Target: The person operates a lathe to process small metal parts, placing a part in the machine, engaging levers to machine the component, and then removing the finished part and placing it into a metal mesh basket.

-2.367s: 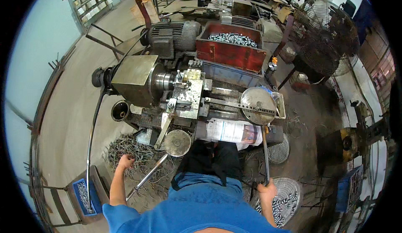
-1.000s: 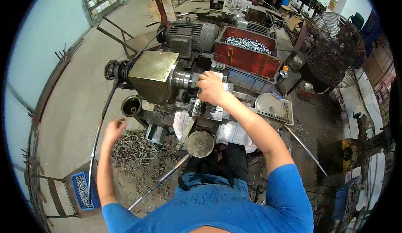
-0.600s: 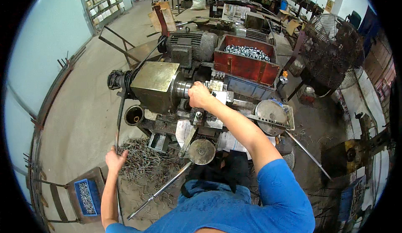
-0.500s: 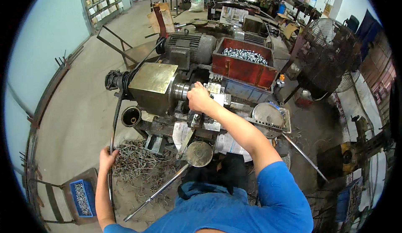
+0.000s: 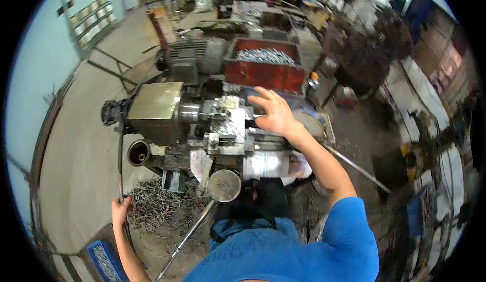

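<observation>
Gripping, as far as the blur shows, the lever point(image 5: 121, 173) beyond the machine's point(image 5: 155, 101) left edge, the left hand point(image 5: 120, 212) sits opposite a spread right hand point(image 5: 276, 114) over its right side, metal parts point(image 5: 266, 55) heaped in the red box point(image 5: 263, 76) suggesting work midway.

Around one motor point(image 5: 202, 50): one red box point(image 5: 263, 74) of metal pieces point(image 5: 264, 55) to its right, one fan point(image 5: 379, 44) farther right; below it, three long levers point(image 5: 121, 173), one heap of shavings point(image 5: 156, 203) and, lower left, one blue tray point(image 5: 115, 259).
</observation>
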The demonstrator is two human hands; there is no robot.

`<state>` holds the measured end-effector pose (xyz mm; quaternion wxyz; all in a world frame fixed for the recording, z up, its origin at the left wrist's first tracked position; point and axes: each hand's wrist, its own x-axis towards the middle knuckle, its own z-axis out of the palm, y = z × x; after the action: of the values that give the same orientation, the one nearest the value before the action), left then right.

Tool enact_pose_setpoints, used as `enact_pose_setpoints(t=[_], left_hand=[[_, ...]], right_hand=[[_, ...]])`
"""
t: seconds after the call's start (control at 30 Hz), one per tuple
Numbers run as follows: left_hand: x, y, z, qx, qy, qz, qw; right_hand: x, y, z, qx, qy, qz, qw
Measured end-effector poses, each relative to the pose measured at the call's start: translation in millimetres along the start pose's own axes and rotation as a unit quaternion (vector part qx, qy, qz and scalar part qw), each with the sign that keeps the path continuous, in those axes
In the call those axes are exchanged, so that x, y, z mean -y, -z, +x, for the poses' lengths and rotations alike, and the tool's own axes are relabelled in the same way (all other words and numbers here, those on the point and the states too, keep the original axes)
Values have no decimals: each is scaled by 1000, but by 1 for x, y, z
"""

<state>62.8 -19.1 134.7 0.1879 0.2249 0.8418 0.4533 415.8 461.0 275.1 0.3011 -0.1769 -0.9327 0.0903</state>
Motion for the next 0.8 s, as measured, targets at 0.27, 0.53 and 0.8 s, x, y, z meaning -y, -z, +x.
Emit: enact_pose_setpoints(t=[0.27,0.53,0.8], left_hand=[[50,54,5,20,93,-68,993],[-74,10,55,58,-62,406,910],[-169,-64,-6,206,-143,179,951]], right_hand=[[-64,61,-302,60,-409,-61,908],[45,42,-563,219,-623,-145,737],[27,34,-590,297,-580,-215,728]])
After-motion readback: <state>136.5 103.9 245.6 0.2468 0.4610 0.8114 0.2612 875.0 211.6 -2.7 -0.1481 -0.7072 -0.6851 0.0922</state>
